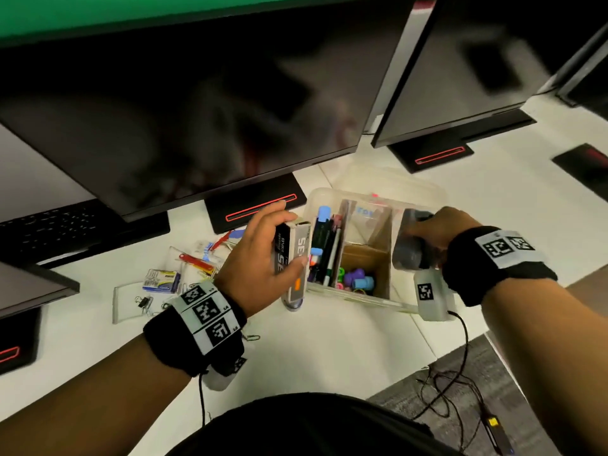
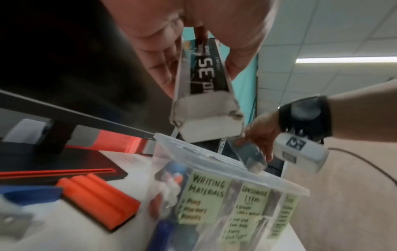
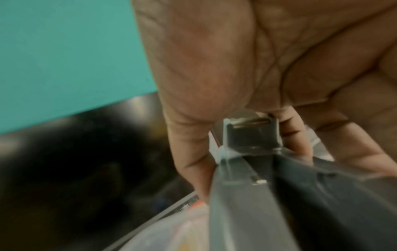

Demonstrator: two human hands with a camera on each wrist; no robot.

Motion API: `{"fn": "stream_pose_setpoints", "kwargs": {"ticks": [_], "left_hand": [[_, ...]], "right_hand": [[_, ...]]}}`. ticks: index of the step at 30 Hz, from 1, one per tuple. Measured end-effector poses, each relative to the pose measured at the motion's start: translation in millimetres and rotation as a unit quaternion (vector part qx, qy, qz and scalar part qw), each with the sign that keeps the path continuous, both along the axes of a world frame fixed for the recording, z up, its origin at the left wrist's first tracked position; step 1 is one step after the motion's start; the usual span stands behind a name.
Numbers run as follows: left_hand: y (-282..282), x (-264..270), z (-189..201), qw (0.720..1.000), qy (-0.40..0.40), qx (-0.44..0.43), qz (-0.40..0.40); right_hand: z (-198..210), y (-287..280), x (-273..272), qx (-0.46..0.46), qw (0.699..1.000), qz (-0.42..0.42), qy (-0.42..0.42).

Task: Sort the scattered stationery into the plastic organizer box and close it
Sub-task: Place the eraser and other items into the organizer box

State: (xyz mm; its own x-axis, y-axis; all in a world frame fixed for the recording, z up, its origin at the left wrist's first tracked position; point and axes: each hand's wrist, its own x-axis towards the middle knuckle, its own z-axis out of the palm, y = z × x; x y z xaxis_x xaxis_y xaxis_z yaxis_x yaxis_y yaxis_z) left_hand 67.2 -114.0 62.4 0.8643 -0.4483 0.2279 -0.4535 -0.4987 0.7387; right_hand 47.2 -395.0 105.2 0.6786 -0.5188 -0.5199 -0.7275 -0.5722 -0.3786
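Observation:
The clear plastic organizer box point(image 1: 378, 299) stands open on the white desk, split into compartments. Pens and markers point(image 1: 324, 248) fill the left one; small coloured items point(image 1: 357, 278) lie in the middle front one. My left hand point(image 1: 288, 235) grips long black and grey staple boxes point(image 1: 283, 255) just above the box's left edge. The left wrist view shows the staple box point(image 2: 206, 81) end-on over the rim point(image 2: 214, 158), with labels point(image 2: 206, 190) on the wall. My right hand point(image 1: 424, 230) holds a dark grey stapler point(image 1: 409, 250) in the right compartment; the stapler point(image 3: 257, 186) appears close up, pinched between thumb and fingers.
Loose items lie left of the box: a small blue-yellow staple box point(image 1: 161, 280), a binder clip point(image 1: 143, 302), a red tool point(image 1: 194, 261), a paper clip point(image 1: 251, 337) and a grey cutter point(image 1: 296, 291). Monitors point(image 1: 197, 110) overhang the back. The clear lid point(image 1: 394, 179) lies behind the box.

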Motion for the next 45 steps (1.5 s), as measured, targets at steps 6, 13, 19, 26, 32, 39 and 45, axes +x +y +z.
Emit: {"fn": "stream_pose_setpoints", "kwargs": {"ticks": [6,13,19,26,32,39,45], "left_hand": [[-20,-2,-1,0.997,0.057,0.022,-0.051],[-26,1,-10,0.993,0.098,0.033,-0.049],[-23,2,-6,0.989,0.124,0.06,-0.055],[-37,6,1,0.984,0.148,0.092,-0.034],[-56,7,-2,0.986,0.14,0.075,-0.053],[-39,16,-15,0.965,0.075,0.217,-0.13],[-28,20,-37,0.927,0.06,0.292,-0.229]], "right_hand": [[-40,-10,1,-0.095,0.968,0.172,0.157],[-40,0,22,-0.054,0.939,0.219,0.261],[-49,-6,37,-0.121,0.937,0.238,0.224],[9,55,23,0.244,0.964,0.095,-0.055],[21,65,14,0.08,0.966,0.216,-0.113],[54,3,17,-0.139,0.969,0.128,-0.162],[11,-21,27,-0.248,0.958,0.136,-0.04]]}}
